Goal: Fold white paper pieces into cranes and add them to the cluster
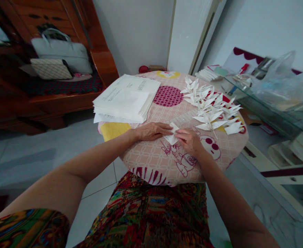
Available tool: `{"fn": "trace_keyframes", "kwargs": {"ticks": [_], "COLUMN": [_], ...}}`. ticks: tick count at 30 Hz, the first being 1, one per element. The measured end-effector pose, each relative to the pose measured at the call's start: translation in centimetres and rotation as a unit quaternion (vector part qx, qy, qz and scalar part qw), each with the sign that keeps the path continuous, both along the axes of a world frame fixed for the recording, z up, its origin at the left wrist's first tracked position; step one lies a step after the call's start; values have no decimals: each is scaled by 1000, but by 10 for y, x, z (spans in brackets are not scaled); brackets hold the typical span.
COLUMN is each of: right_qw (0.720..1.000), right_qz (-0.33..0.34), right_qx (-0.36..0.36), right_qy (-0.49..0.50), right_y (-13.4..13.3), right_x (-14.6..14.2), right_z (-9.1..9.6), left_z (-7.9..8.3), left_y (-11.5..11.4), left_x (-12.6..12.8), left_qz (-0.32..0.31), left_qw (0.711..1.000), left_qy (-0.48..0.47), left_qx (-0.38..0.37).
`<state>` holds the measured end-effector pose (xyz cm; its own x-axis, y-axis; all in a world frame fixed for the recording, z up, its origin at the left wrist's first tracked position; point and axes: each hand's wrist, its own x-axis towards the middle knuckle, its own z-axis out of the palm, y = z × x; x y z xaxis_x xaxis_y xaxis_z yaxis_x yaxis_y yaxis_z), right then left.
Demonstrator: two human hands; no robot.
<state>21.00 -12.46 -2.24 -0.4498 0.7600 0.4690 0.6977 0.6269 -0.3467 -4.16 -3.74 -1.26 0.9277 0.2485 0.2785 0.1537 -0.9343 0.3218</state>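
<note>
A small white folded paper (171,139) lies on the round cloth-covered table, its pointed end toward me. From the left, my left hand (153,131) holds its edge, fingers together and the thumb hidden. My right hand (190,140) grips the other side with bent fingers. Just beyond my fingers, a clear ruler (184,118) rests on the cloth. To the right sit several white folded paper cranes (209,103) in a crowded group with pointed wings. A thick stack of white paper (127,98), with print on some sheets, occupies the far left of the table.
The patterned tablecloth (146,158) hangs over the table's near edge at my lap. On the right stands a glass-topped cabinet (267,106) with plastic bags (278,77). A wooden bench (102,65) at the left carries a pale handbag (63,53).
</note>
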Motion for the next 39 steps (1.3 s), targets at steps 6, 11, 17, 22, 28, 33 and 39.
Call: {"fn": "trace_keyframes", "kwargs": {"ticks": [6,11,17,22,28,33,39], "right_qw": [1000,1000,999,999,998,997,998], "right_qz": [15,20,15,12,33,40,47], "right_qx": [0,-16,-35,-31,-14,-15,-21], "right_qy": [10,-3,-7,-18,-46,-63,-33], "right_y": [-10,-14,-16,-15,-17,-19,-16], "right_x": [-1,-2,-2,-2,-4,-5,-4], "right_z": [-5,-4,0,-1,2,5,3], "left_z": [1,4,6,6,10,10,5], "left_y": [-2,-3,-4,-4,-8,-15,-18], "left_x": [0,1,1,1,2,5,5], "left_qz": [-6,-7,-7,-18,-20,-42,-29], "left_qw": [1000,1000,1000,1000,999,999,1000], "left_qy": [-12,2,15,4,30,18,-7], "left_qx": [1,-4,-12,-16,-1,18,-1]}}
